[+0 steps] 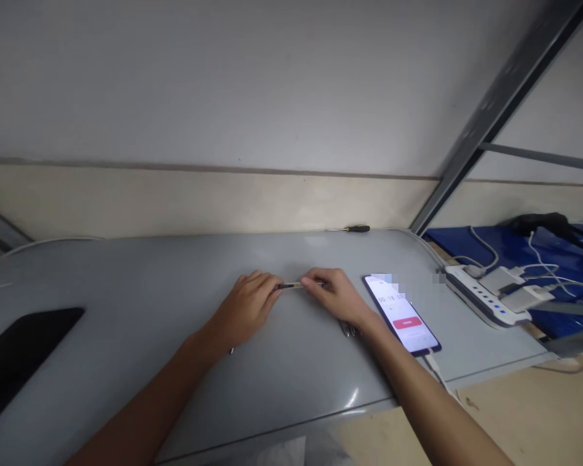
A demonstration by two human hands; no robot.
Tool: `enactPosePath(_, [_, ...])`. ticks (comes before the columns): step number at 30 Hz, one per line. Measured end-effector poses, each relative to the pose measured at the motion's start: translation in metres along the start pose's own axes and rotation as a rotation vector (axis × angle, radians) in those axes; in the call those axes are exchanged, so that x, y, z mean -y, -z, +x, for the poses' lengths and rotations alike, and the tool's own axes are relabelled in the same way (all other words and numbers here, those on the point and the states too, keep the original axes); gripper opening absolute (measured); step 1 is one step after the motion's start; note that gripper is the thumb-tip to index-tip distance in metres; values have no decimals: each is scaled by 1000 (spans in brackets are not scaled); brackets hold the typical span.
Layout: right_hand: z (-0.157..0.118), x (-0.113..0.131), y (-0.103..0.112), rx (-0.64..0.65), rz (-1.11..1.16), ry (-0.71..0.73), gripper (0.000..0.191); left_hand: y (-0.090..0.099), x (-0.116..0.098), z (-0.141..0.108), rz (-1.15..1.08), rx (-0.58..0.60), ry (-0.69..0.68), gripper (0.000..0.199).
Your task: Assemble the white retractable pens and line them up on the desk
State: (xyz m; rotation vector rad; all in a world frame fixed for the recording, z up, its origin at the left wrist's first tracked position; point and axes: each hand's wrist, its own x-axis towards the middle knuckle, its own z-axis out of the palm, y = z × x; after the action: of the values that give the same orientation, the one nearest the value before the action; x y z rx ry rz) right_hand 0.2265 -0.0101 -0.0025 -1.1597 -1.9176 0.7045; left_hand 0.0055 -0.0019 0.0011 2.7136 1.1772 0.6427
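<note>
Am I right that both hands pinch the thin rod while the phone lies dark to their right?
Not quite. In the head view the phone is lit, showing a timer and red button. Both hands, left hand and right hand, do pinch the thin rod.

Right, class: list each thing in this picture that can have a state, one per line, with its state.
Left hand: pinching one end of the thin rod.
Right hand: pinching the other end.
Thin rod: held level, just above the grey table.
Phone: screen lit, cable plugged in, lying flat.
Power strip: adapters plugged in.
Screwdriver: lying untouched by the wall.

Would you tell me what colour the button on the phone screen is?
Red, on the lit phone screen; the head view shows it.
</note>
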Motion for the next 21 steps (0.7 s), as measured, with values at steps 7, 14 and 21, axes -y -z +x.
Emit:
enactPosePath(7, [0, 2, 0, 1, -13, 5, 24, -1, 0, 0, -8, 6, -5, 25])
enactPosePath(14, [0, 2, 0, 23, -67, 17, 30, -2, 0, 0, -18, 10, -2, 25])
enactPosePath(21, [0, 2, 0, 29, -120, 29, 35, -3, 0, 0, -25, -4, 6, 24])
